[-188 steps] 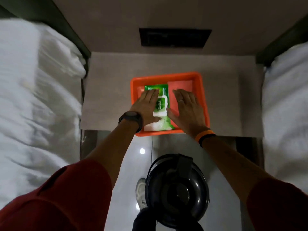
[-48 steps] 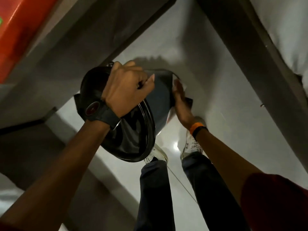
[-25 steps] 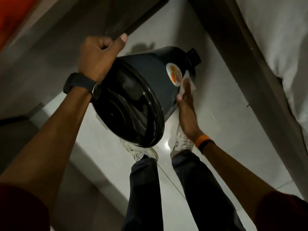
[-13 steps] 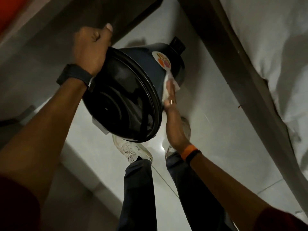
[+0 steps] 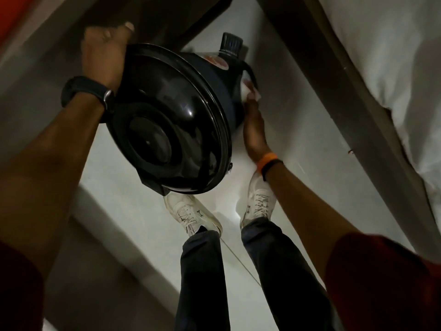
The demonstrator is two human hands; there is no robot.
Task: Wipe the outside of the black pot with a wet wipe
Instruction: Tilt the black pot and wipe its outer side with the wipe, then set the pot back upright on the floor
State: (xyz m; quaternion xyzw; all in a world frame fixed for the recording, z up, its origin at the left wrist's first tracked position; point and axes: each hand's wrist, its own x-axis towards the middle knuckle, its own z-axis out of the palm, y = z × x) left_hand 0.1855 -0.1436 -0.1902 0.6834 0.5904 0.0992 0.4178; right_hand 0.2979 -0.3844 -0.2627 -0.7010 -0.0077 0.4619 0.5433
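Note:
The black pot [image 5: 171, 120] is held in the air, tipped on its side, its lidded top facing me and its base pointing away. My left hand [image 5: 102, 48] grips the pot's upper left rim. My right hand [image 5: 254, 130] presses a white wet wipe [image 5: 249, 91] flat against the pot's right outer wall, with the fingertips partly hidden behind the pot. A round sticker [image 5: 218, 62] shows on the pot's upper side, near a ribbed black knob [image 5: 231, 44].
Below the pot are my two white shoes [image 5: 191, 215] on a pale tiled floor [image 5: 298, 139]. A dark bed frame [image 5: 334, 80] with white bedding [image 5: 393, 56] runs along the right. A grey table's edge [image 5: 47, 27] is at the upper left.
The pot has turned further, so its lid faces me more squarely and the sticker has rolled toward the top. My right hand with the wipe has slid along the pot's right wall.

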